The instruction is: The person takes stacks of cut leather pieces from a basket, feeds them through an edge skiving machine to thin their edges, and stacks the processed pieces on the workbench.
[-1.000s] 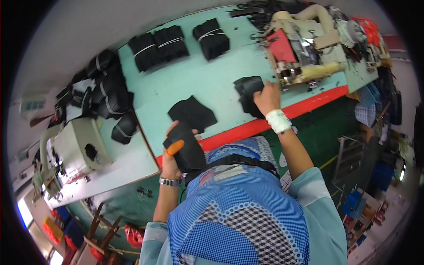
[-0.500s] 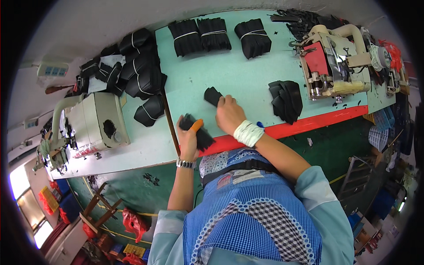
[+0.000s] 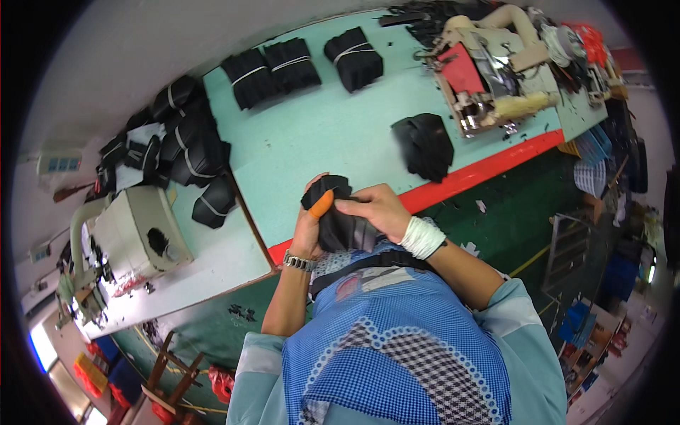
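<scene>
Held at the table's front edge, close to the apron, is a stack of thin black pieces, maybe leather or fabric. My left hand, an orange cover on its thumb, is closed around the stack's left side. From the right, my right hand, with a white wrapped wrist, grips the same stack, thumb on top near its upper edge. Its other fingers are partly hidden beneath. A loose pile of similar black pieces lies on the table to the right of my hands.
Tied black bundles line the far side of the pale green table. More bundles are heaped on the left table. A beige machine stands at left, another machine at far right. Red edging runs along the front.
My right hand has lifted a black piece off the table and brought it to the stack in my left hand. The view has turned, so the tables appear tilted and shifted left.
</scene>
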The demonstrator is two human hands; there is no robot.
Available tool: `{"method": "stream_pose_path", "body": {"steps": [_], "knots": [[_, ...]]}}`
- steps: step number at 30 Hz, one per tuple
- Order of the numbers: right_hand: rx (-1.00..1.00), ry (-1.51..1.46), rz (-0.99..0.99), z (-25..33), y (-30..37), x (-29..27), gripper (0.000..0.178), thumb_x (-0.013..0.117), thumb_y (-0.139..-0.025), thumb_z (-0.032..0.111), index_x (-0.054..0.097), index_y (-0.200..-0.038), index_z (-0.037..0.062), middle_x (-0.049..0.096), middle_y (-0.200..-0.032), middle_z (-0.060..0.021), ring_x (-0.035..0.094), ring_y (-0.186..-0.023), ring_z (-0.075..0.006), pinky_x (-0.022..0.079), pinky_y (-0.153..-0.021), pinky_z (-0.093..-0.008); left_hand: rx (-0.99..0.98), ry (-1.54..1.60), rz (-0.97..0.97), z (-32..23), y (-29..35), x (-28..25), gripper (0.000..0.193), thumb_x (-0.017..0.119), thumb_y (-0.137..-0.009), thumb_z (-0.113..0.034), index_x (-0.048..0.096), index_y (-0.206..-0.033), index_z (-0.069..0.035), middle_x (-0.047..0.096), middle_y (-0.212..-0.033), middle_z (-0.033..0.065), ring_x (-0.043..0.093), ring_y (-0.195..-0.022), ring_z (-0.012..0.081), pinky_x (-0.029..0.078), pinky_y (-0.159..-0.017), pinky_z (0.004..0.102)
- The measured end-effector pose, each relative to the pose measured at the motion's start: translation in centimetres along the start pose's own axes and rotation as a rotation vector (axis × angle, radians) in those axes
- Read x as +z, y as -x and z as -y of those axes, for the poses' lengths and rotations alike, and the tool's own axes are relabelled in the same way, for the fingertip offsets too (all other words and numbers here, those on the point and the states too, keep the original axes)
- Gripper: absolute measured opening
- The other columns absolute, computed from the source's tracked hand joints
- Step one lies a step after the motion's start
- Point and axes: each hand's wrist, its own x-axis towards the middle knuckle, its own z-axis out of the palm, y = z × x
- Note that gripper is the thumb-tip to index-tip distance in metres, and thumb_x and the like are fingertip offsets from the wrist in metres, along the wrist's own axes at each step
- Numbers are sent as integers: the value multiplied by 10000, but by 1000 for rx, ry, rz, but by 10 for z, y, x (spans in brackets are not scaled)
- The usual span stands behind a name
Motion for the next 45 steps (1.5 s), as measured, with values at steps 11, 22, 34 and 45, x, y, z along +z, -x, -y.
{"method": "stream_pose_path", "body": {"steps": [11, 22, 34, 45], "knots": [[-283, 314, -131, 11, 18, 2, 278, 628, -820, 169, 624, -767, -104, 577, -598, -44, 480, -590, -56, 397, -519, -261, 126, -236, -43, -6, 2, 24, 431, 583, -885, -119, 406, -1275, -77, 556, -1064, 71, 576, -914, 153, 498, -797, 277], [-354, 473, -327, 17, 18, -7, 227, 598, -762, 146, 588, -762, -81, 573, -634, -174, 551, -541, -236, 432, -525, -341, 152, -400, -49, -2, -12, 50, 455, 625, -846, -87, 420, -1252, -64, 561, -999, 60, 579, -841, 140, 499, -738, 271], [-334, 605, -265, 45, 24, -77, 168, 570, -726, 88, 621, -810, -48, 537, -630, -225, 585, -556, -296, 426, -516, -342, 102, -268, 38, 22, -35, 77, 644, 656, -788, -36, 350, -1352, -87, 545, -1134, 53, 548, -1003, 137, 476, -877, 271], [-511, 954, -707, -30, -5, -199, 509, 593, -829, 146, 412, -1216, -130, 537, -1068, -292, 504, -983, -432, 420, -868, -439, 57, -299, -108, 50, -57, 90, 540, 504, -884, -61, 280, -1371, -121, 567, -1072, 207, 629, -919, 291, 572, -734, 435]]}}
